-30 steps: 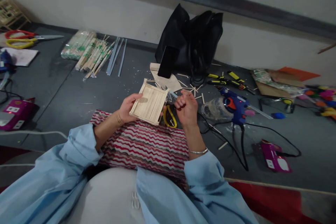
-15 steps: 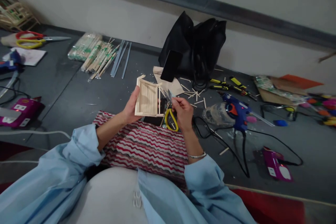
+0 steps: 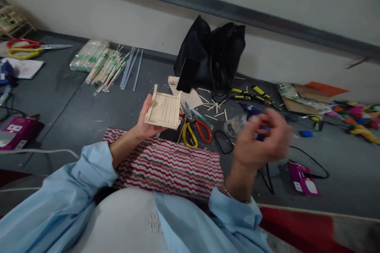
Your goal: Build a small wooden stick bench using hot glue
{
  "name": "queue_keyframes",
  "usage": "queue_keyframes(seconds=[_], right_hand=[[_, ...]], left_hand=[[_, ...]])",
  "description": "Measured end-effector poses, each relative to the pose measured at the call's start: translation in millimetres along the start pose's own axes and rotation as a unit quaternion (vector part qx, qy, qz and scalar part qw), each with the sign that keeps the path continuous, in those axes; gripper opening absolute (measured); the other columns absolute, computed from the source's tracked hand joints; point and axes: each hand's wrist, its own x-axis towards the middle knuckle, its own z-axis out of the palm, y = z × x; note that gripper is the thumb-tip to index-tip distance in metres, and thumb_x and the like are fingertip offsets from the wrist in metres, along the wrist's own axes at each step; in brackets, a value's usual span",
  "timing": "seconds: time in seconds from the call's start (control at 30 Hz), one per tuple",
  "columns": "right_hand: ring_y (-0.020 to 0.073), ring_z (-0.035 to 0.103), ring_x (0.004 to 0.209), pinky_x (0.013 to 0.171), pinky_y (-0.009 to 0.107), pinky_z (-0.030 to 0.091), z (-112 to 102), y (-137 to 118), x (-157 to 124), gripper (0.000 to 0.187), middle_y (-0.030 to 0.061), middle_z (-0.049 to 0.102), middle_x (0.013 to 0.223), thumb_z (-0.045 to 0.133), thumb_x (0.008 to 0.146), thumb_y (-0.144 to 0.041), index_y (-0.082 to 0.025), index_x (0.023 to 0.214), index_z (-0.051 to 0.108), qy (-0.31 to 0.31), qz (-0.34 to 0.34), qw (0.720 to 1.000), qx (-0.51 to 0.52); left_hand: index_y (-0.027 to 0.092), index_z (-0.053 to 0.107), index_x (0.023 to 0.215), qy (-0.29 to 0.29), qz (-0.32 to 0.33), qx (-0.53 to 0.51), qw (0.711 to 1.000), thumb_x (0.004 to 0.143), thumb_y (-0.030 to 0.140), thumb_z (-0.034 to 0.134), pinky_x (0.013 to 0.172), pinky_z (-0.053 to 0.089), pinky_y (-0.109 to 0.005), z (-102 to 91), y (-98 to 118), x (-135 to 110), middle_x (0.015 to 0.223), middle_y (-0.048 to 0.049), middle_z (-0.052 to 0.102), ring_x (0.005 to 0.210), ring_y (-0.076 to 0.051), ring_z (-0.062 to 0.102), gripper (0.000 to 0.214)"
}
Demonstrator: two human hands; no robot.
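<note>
My left hand [image 3: 146, 120] grips a small square panel of glued wooden sticks [image 3: 163, 107] and holds it up over the grey floor. My right hand [image 3: 263, 140] is off to the right, raised and smeared by motion, in front of the blue glue gun [image 3: 252, 110]. Its fingers are too blurred to read. Red and yellow scissors [image 3: 196, 131] lie on the floor just below the panel. A red and white wavy-striped cloth [image 3: 169, 164] covers my lap.
A black bag [image 3: 213, 53] with a dark phone [image 3: 184, 75] leaning on it stands at the wall. Packs of chopsticks [image 3: 99, 61], loose stick offcuts, yellow-handled pliers [image 3: 252, 94], magenta power strips [image 3: 301, 176], cables and large scissors [image 3: 26, 44] lie around on the floor.
My right hand has left the panel's right edge and swung right toward the glue gun. The panel has tilted flatter in my left hand. The scissors now lie uncovered.
</note>
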Motion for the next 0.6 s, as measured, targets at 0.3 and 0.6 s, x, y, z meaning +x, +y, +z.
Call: queue_keyframes(seconds=[0.3, 0.6], right_hand=[[0.0436, 0.063, 0.094, 0.081, 0.065, 0.043, -4.3, 78.0, 31.3, 0.034, 0.0068, 0.049, 0.065, 0.067, 0.075, -0.056, -0.029, 0.066, 0.047, -0.102, 0.192, 0.96, -0.175], [0.0305, 0.059, 0.077, 0.075, 0.049, 0.045, -22.9, 61.2, 38.0, 0.033, 0.0031, 0.048, 0.062, 0.059, 0.079, -0.054, -0.029, 0.063, 0.045, -0.172, 0.214, 0.958, -0.086]], left_hand=[[0.007, 0.056, 0.137, -0.048, -0.031, -0.15, 0.987, 0.082, 0.09, 0.023, 0.071, 0.061, -0.034, -4.7, 0.3, -7.2, 0.112, -0.0228, 0.073, 0.085, -0.026, 0.074, 0.106], [0.001, 0.035, 0.154, -0.009, -0.05, -0.228, 0.972, 0.09, 0.081, 0.014, 0.065, 0.059, -0.037, -12.7, 3.7, -8.2, 0.106, -0.0268, 0.072, 0.081, -0.029, 0.074, 0.104]])
